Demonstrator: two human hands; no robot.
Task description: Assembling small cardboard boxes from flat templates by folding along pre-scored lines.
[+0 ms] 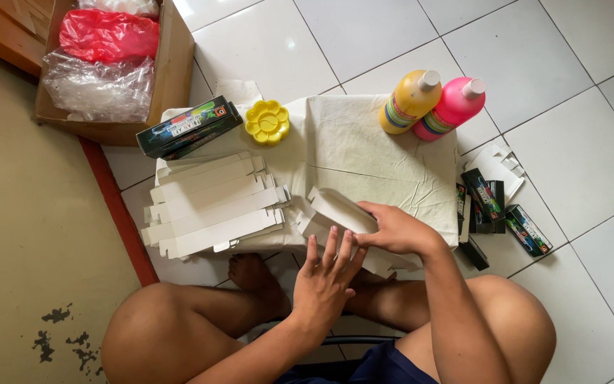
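Bottles [431, 105] beyond carton [339, 208], palette [266, 121] left

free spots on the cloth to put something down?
Bare cloth in the middle, bordered by the yellow palette, the two paint bottles and the hands; open tile beyond the bottles. Crowded: flat white cartons on one side, small dark boxes on the other, both hands on a carton at the near edge.

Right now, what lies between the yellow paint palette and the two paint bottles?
Only bare cream cloth, slightly creased, lies between the yellow palette and the yellow bottle and pink bottle, as the head view shows.
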